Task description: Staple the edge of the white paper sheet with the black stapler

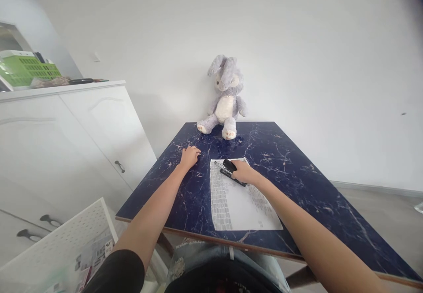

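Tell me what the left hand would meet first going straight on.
The left hand would likely meet the plush rabbit, probably its foot at picture left; depth is uncertain.

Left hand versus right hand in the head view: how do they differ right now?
The right hand grips a black stapler; the left hand shows nothing in its grasp. The right hand is over the printed sheet, while the left hand is off to the sheet's left, over the blue table, fingers slightly bent. Both are bare.
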`<state>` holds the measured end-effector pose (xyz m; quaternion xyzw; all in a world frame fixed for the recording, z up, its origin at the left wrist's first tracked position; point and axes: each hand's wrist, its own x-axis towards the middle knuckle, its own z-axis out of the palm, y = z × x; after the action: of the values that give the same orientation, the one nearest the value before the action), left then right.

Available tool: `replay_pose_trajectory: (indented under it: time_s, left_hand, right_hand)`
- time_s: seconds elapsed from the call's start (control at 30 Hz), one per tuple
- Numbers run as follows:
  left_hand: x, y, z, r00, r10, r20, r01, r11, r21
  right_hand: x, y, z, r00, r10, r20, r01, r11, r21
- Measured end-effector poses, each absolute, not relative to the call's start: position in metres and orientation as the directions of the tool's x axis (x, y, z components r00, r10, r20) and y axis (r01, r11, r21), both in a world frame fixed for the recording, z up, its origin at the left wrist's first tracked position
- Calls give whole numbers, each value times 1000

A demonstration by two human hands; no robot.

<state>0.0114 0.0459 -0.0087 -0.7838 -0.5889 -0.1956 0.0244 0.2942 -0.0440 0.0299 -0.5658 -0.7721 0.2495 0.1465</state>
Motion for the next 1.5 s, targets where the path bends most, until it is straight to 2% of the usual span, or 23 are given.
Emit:
replay_pose_trajectory:
  time_s: [0.13, 0.2, 0.27, 0.33, 0.4, 0.47, 0.6, 0.73, 0.87, 0.97, 1.1, 1.23, 1.4, 1.5]
  left_hand:
    - [21, 46, -11, 211, 909, 358, 950, -277, 143]
    - [33, 54, -9, 203, 901, 383, 941, -287, 176]
    - [56, 69, -1, 187, 893, 410, 902, -321, 288]
    - [92, 87, 11, 190, 889, 418, 801, -386, 457]
    - [139, 106, 23, 307, 870, 386, 633, -490, 600]
    - [188, 121, 29, 477, 836, 271, 523, -518, 677]
    - [266, 126, 20, 687, 723, 75, 540, -577, 613]
    - [292, 121, 20, 698, 711, 85, 559, -615, 556]
    - [247, 126, 45, 604, 769, 208, 612, -615, 497]
    - [164, 117, 60, 406, 851, 333, 747, -519, 415]
    - [48, 76, 47, 232, 917, 325, 873, -343, 347]
    - [-7, 46, 16, 183, 942, 282, 901, -275, 335]
    - [-4, 40, 5, 132, 937, 325, 899, -251, 360]
    - [16, 27, 15, 195, 904, 379, 852, -348, 391]
  right_hand:
    - [294, -46, 32, -305, 952, -31, 789, 234, -569]
    - [295, -45, 32, -306, 952, -17, 786, 242, -568]
    - [295, -45, 31, -316, 949, -5, 784, 258, -565]
    - [296, -44, 30, -330, 944, 2, 779, 274, -564]
    - [297, -42, 29, -341, 940, 2, 774, 282, -566]
    - [299, -41, 28, -348, 937, -2, 769, 285, -572]
    - [302, -41, 27, -367, 930, 11, 752, 303, -585]
    - [305, -41, 26, -387, 922, 27, 738, 327, -590]
    - [304, -39, 25, -394, 919, 18, 742, 330, -583]
    - [302, -40, 25, -392, 920, 19, 742, 329, -585]
    - [300, -41, 25, -392, 920, 30, 735, 332, -592]
    - [299, -40, 22, -379, 925, 31, 748, 326, -578]
    - [298, -38, 18, -377, 924, 60, 761, 346, -549]
    - [296, -39, 17, -393, 912, 118, 740, 390, -549]
